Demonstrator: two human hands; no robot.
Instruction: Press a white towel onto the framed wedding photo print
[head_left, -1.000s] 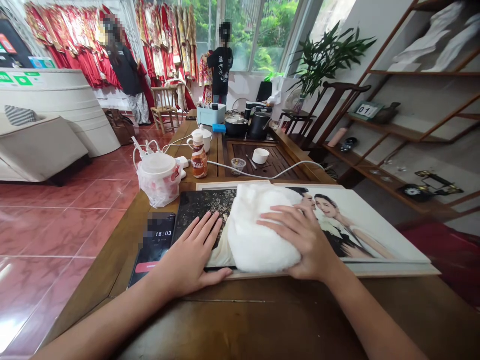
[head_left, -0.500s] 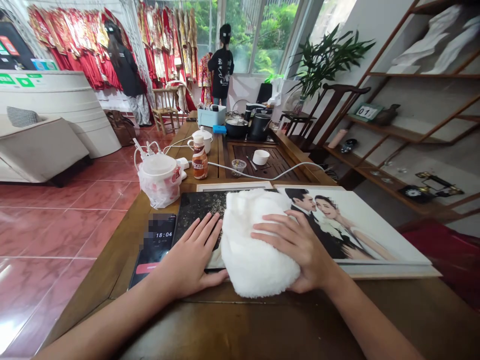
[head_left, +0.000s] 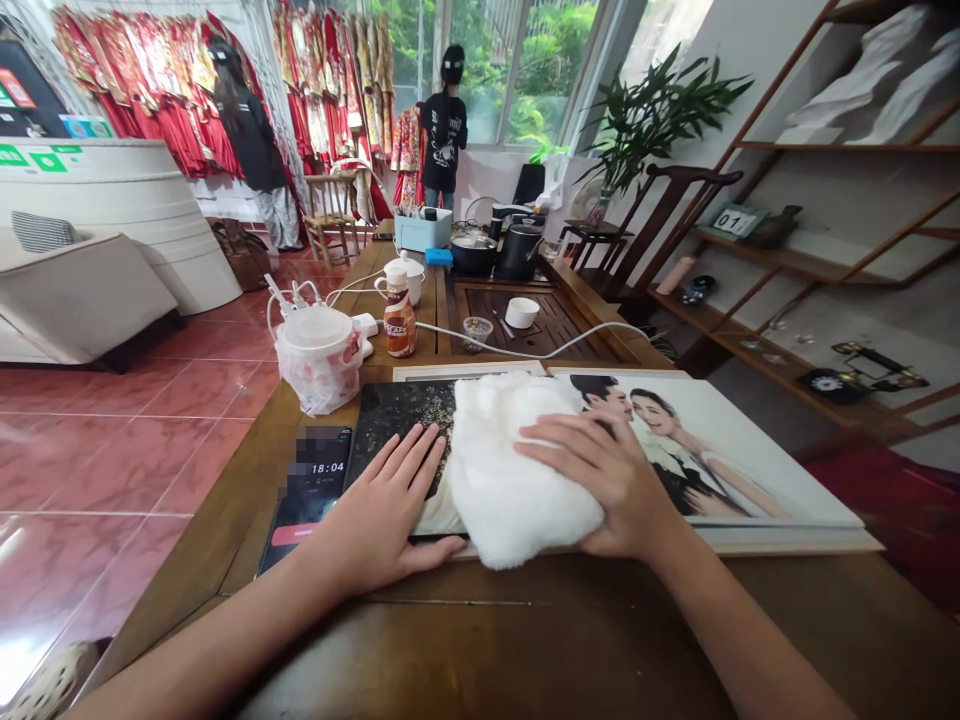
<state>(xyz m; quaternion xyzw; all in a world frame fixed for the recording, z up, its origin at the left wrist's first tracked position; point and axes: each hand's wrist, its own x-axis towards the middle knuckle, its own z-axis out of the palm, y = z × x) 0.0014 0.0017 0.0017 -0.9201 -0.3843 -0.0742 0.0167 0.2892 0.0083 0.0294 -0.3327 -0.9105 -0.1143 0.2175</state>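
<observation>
A fluffy white cloth [head_left: 517, 480] lies bunched over the middle of an open photo album. My right hand [head_left: 607, 485] grips its right side, the fingers bent over the top and the thumb low at the edge. On the dark left part of the album [head_left: 382, 425], my left hand [head_left: 390, 505] rests flat with its fingers stretched out and nothing held. The right-hand photo page [head_left: 750, 460] shows a couple in dark and white clothes. What lies beneath the cloth is hidden.
A phone [head_left: 307, 500] lies left of the album. Beyond stand a plastic-wrapped tub [head_left: 319, 355], a bottle [head_left: 400, 320], a white bowl [head_left: 521, 313] and a black pot [head_left: 519, 250]. A pale cable [head_left: 525, 355] crosses the table behind the album. Two people stand near hanging garments.
My right hand and the white cloth have shifted slightly away from me and to the right across the album. My left hand stays nearly in place.
</observation>
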